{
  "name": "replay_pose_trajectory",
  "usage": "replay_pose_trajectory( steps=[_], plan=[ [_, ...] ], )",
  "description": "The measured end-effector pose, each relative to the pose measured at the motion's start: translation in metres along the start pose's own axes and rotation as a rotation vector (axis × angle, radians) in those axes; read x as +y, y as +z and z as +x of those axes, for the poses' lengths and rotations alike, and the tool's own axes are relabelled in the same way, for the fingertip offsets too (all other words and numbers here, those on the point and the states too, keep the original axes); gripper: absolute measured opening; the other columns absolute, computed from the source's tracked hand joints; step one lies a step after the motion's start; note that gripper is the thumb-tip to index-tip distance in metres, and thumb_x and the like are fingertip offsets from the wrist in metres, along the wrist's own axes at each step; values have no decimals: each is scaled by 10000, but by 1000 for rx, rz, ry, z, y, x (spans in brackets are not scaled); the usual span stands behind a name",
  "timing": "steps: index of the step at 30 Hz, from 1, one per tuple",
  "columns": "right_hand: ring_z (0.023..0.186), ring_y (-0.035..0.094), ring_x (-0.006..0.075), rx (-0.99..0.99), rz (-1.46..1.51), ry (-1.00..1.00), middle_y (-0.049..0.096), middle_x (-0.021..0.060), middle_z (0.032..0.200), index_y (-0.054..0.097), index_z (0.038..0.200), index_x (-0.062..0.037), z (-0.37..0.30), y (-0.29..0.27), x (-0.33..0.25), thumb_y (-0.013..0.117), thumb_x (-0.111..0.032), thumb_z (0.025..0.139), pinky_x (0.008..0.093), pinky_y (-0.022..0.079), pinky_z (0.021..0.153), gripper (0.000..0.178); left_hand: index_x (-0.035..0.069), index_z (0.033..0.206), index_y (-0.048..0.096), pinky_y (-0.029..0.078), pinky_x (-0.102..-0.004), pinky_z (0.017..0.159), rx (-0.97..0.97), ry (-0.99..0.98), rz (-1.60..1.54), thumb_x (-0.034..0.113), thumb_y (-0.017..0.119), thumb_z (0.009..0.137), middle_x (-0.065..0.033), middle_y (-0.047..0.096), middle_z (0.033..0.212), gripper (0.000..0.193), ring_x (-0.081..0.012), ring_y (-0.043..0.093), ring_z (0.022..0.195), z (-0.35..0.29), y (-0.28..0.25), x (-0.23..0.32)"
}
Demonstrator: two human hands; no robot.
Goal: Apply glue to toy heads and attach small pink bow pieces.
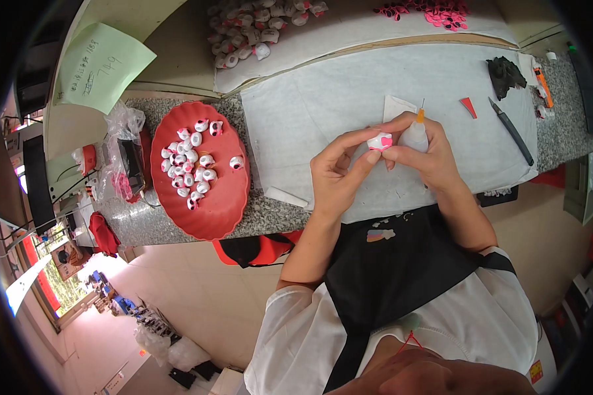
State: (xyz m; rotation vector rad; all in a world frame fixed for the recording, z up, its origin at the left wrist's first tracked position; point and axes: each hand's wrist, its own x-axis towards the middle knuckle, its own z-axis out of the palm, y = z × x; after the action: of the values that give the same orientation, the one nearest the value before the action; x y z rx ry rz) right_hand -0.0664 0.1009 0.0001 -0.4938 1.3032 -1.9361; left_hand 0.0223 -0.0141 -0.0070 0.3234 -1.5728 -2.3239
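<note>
Over the white sheet, a small white figurine piece with a pink part (379,141) is pinched between the fingertips of both hands. My left hand (342,164) grips it from its left side. My right hand (431,158) touches its right side with thumb and fingertips, and also holds a translucent squeeze bottle (414,137) in its palm. The bottle's orange needle tip (420,115) points away from me. To the left, a red scalloped tray (227,210) carries many similar white and pink pieces (190,158).
White paper (296,118) covers the granite bench. A craft knife (512,131), a red nozzle-like cone (468,107) and a crumpled black cloth (505,76) lie at right. The shelf behind bears white pieces (250,29) and a pink pile (441,13). A white strip (286,197) lies near the front edge.
</note>
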Motion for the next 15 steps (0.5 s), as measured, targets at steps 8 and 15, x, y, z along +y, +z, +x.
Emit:
replay_pose_trajectory(
  steps=[8, 15],
  plan=[
    [546, 506, 131, -135, 12, -5, 533, 82, 706, 515, 827, 21, -1, 0, 3, 588, -6, 644, 233, 411, 489, 199, -4, 904, 531, 303, -331, 883, -118, 162, -46, -15, 563, 692, -86, 549, 888, 215, -149, 507, 833, 3, -7, -5],
    [557, 493, 118, 21, -64, 25, 542, 89, 712, 486, 958, 22, 0, 13, -7, 537, -15, 676, 223, 412, 505, 290, 21, 896, 552, 374, -256, 707, 244, 404, 626, -1, 541, 702, -90, 525, 842, 195, -164, 476, 804, -3, -18, 30]
  ],
)
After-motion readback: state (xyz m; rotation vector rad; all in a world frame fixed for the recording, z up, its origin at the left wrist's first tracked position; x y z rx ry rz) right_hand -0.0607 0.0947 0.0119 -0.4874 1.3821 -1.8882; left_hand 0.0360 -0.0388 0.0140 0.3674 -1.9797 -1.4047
